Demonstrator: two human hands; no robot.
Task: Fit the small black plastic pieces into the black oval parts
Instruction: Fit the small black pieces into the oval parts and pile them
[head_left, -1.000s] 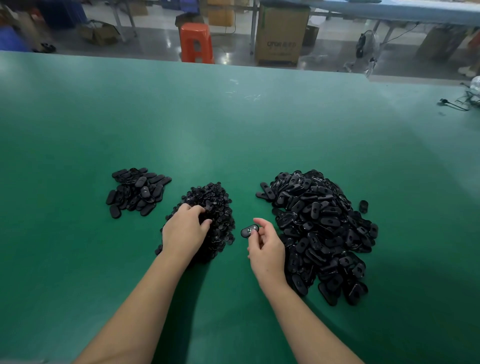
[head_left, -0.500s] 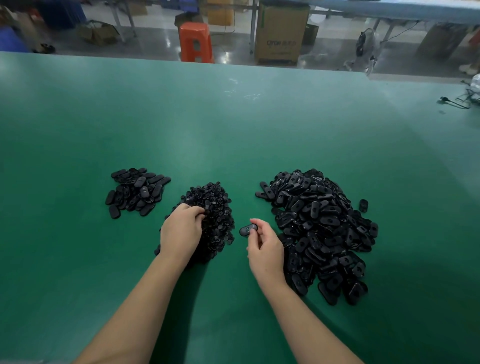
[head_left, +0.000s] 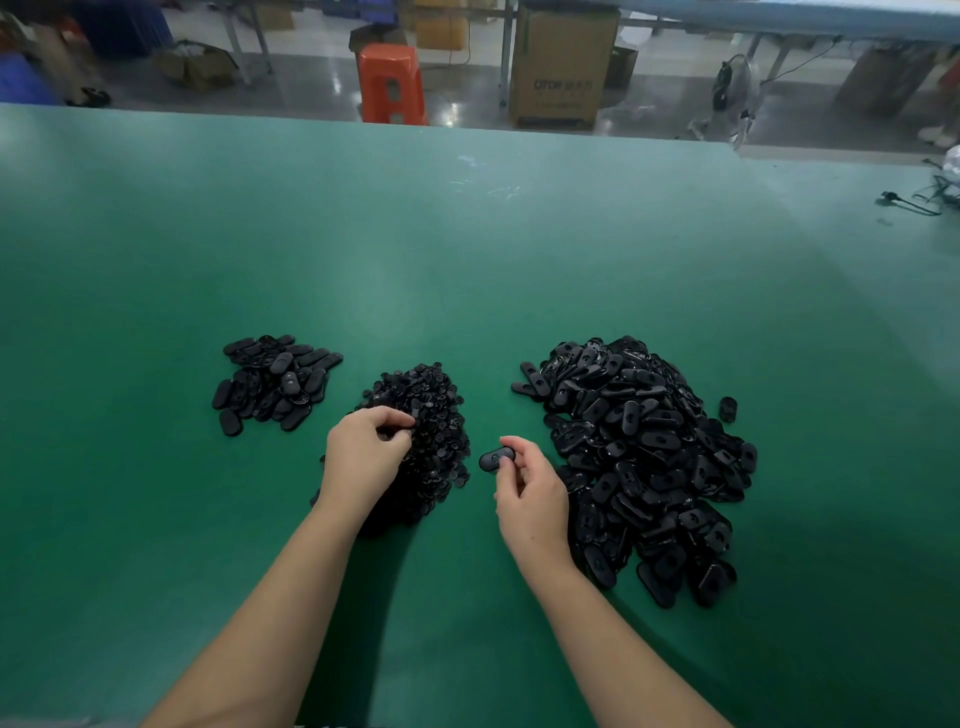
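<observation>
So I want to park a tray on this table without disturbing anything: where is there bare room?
The green table is bare beyond all three piles, to its far edge. Crowded: the row holding the small oval pile, the middle pile and the big oval pile, with only narrow gaps between.

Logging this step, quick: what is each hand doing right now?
Left hand: fingers curled, pinching at the pile of small pieces.
Right hand: pinching one oval part.
</observation>
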